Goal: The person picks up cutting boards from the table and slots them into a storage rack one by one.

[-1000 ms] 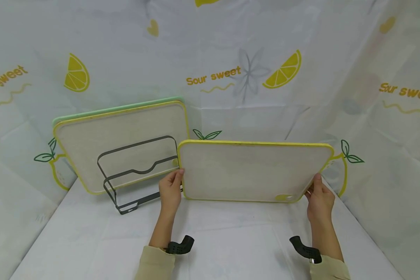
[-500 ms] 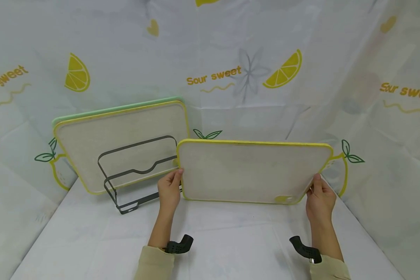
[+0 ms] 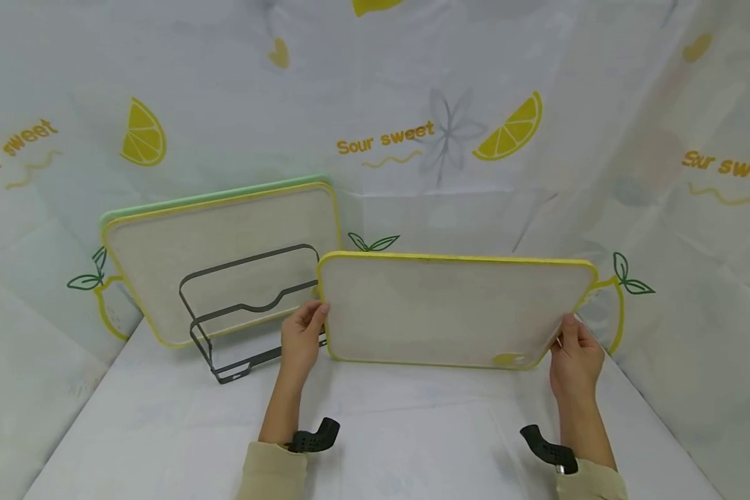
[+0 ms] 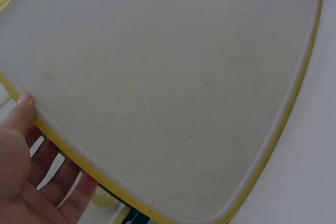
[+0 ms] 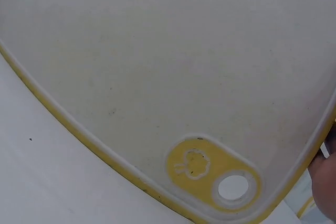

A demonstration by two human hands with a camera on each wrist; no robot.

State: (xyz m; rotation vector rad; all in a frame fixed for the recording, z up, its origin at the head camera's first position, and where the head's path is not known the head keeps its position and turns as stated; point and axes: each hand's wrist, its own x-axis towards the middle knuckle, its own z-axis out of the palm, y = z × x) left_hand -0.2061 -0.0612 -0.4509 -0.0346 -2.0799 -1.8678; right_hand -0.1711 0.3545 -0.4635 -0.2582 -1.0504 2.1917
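Note:
A pale cutting board (image 3: 450,312) with a yellow rim is held on its long side, tilted, in front of the back curtain. My left hand (image 3: 301,337) pinches its left edge, thumb on the front face; in the left wrist view, the fingers (image 4: 60,184) reach behind the rim. At the lower right edge, my right hand (image 3: 576,361) grips the board with the thumb in front. A yellow corner patch (image 5: 191,166) carries a tree-like emblem beside a round hole. Most of the right hand lies outside the right wrist view.
Left of the held board stands a dark metal rack (image 3: 225,316), partly hidden by the board and left hand. Behind the rack lean another yellow-rimmed board (image 3: 225,236) and a green-edged one (image 3: 219,196). The table (image 3: 412,430) is white; a lemon-printed curtain (image 3: 256,125) surrounds it.
The head view has shifted slightly, so the background sits a little lower and further right. Both hands keep hold of the cutting board, which has barely moved. The rack stays put.

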